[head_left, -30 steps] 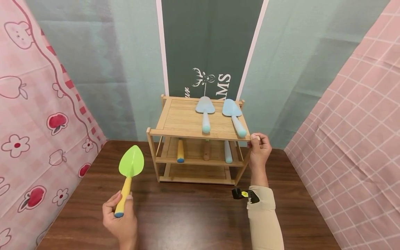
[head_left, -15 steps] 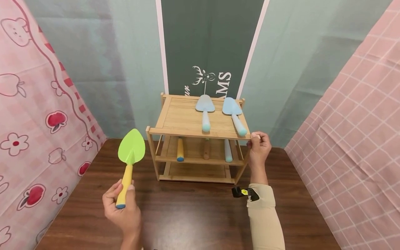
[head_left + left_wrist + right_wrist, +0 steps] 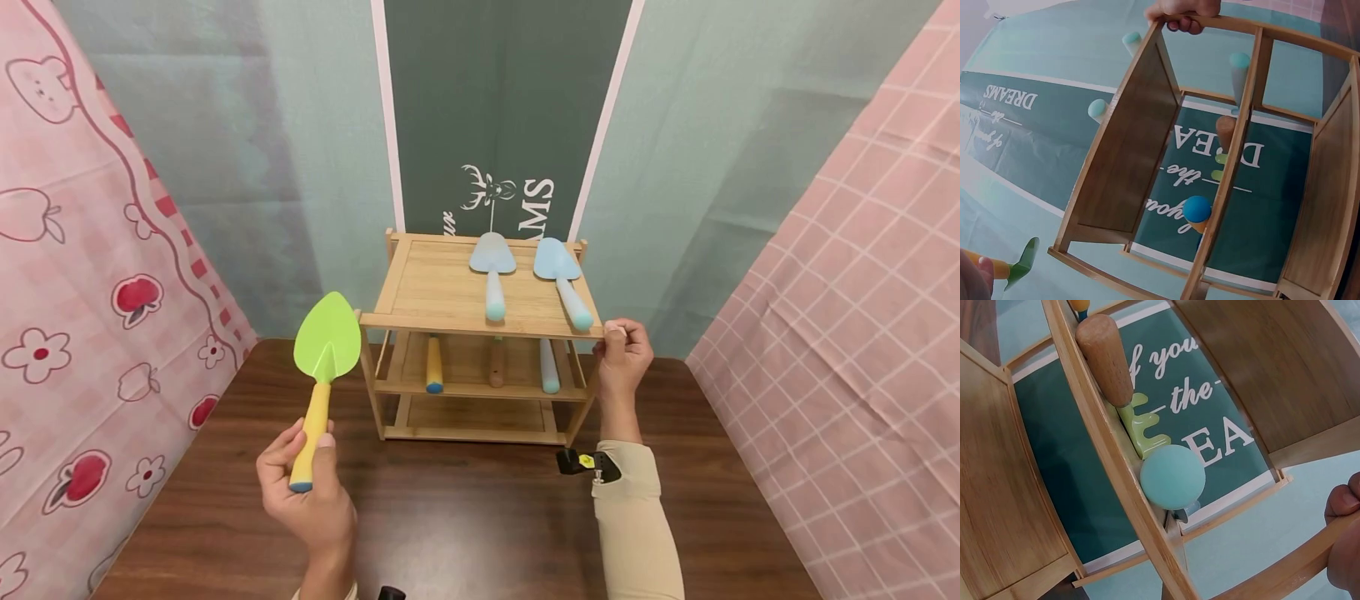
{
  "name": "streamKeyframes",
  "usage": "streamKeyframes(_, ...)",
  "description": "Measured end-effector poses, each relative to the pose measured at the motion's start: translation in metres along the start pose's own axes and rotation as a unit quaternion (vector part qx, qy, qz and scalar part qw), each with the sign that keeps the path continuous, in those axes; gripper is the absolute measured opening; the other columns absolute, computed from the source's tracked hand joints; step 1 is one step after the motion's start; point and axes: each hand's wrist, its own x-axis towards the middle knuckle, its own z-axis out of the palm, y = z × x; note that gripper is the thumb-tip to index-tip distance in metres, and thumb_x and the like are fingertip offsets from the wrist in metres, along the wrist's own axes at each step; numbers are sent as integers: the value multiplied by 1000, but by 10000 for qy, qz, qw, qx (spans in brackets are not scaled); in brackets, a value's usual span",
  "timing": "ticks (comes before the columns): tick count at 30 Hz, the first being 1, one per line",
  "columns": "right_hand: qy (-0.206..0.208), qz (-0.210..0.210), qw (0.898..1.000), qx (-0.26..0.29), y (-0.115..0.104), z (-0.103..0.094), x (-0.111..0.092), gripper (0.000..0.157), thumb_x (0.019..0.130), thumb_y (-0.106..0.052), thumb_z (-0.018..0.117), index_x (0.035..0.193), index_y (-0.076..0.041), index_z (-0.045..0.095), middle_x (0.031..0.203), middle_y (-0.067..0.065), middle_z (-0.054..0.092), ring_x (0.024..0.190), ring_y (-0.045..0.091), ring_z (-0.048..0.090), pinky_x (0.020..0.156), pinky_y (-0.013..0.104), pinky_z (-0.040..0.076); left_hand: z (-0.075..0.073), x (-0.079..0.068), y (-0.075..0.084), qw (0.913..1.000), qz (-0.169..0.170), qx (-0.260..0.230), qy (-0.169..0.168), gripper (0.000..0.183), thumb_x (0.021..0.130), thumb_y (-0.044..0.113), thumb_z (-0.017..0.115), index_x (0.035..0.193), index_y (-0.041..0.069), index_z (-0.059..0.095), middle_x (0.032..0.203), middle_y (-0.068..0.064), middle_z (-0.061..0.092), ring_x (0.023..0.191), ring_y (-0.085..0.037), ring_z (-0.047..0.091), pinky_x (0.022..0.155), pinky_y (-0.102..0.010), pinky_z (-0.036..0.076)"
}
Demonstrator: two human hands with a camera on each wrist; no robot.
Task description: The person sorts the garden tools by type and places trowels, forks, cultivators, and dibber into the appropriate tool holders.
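My left hand (image 3: 318,504) holds a hand trowel by its yellow handle, its green blade (image 3: 327,337) pointing up and away, left of the wooden shelf rack (image 3: 431,287). The blade appears in front of the rack's front left corner post; I cannot tell whether they touch. My right hand (image 3: 626,362) grips the rack's front right corner at the top board. Two pale blue trowels lie on the top board, one near the middle (image 3: 492,254) and one at the right (image 3: 557,260). The left wrist view shows the green blade (image 3: 1024,262) beside the rack.
On the middle shelf lie a yellow handle with a blue end (image 3: 434,364), a wooden-handled tool (image 3: 1107,359) with green prongs (image 3: 1144,428), and a pale blue handle (image 3: 550,367). The rack stands on a dark wooden table (image 3: 465,517), with patterned cloths on three sides.
My left hand has moved forward and slightly right with the trowel, bringing its blade up to the rack's left corner. The right hand keeps its grip on the rack.
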Motion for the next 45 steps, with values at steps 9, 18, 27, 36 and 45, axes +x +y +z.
streamKeyframes(9, -81, -98, 9998, -178, 0, -3, 1, 5, 82, 2, 57, 77, 4, 58, 61, 2, 52, 48, 10, 46, 45, 21, 40, 13, 2, -6, 9996, -145, 106, -227, 19, 74, -24, 56, 88, -15, 48, 103, -25, 49, 94, -33, 57, 78, -37, 50)
streamKeyframes(18, -291, -70, 9996, 2, -13, 4, -4, 8, 82, 6, 53, 76, 4, 57, 62, 3, 53, 48, 11, 45, 46, 22, 40, 23, 1, -16, 9962, -352, 548, -570, 17, 77, -19, 58, 91, -16, 49, 106, -26, 47, 97, -34, 55, 80, -36, 49)
streamKeyframes(27, -94, 219, 9997, 89, -4, 1, 0, 10, 81, 4, 55, 75, -3, 60, 61, 2, 52, 49, 9, 46, 46, 21, 39, 35, 3, -24, 9911, -647, 478, -1058, 13, 81, -16, 55, 92, -13, 48, 107, -28, 46, 96, -32, 56, 80, -34, 49)
streamKeyframes(36, -15, 131, 9999, 14, 1, -1, 0, 8, 82, 3, 56, 77, -2, 60, 62, 2, 51, 49, 9, 46, 45, 20, 37, 48, 5, -31, 9836, -942, 664, -1391, 13, 83, -12, 53, 95, -8, 49, 107, -23, 46, 101, -33, 53, 83, -35, 48)
streamKeyframes(45, 15, 54, 10000, -59, 1, 2, 0, 8, 82, 2, 58, 76, -4, 60, 63, 2, 51, 50, 9, 46, 46, 20, 38, 66, 15, -40, 9751, -1097, 1045, -1618, 17, 81, -13, 51, 97, -10, 47, 105, -17, 45, 103, -30, 50, 85, -35, 47)
